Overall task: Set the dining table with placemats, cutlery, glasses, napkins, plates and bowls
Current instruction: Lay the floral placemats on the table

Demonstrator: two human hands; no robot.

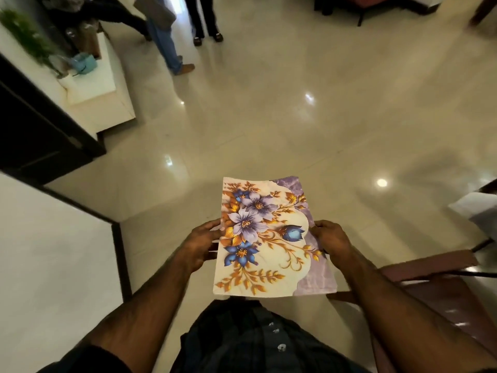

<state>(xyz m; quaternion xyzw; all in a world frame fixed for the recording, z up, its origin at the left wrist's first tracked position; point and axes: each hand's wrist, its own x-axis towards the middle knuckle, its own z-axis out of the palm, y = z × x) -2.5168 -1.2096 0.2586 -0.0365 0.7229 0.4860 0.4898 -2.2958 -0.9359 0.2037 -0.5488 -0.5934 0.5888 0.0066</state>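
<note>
Your left hand (pixel 200 247) and right hand (pixel 332 242) have their fingers tucked under the placemat (pixel 271 238), so you can't see them. Far beyond the placemat, the people (pixel 172 36) standing at the top edge are cut off above the legs. The plant (pixel 25 33) to their left is blurred. The chair (pixel 430 286) just right of the placemat runs off the frame edge.
</note>
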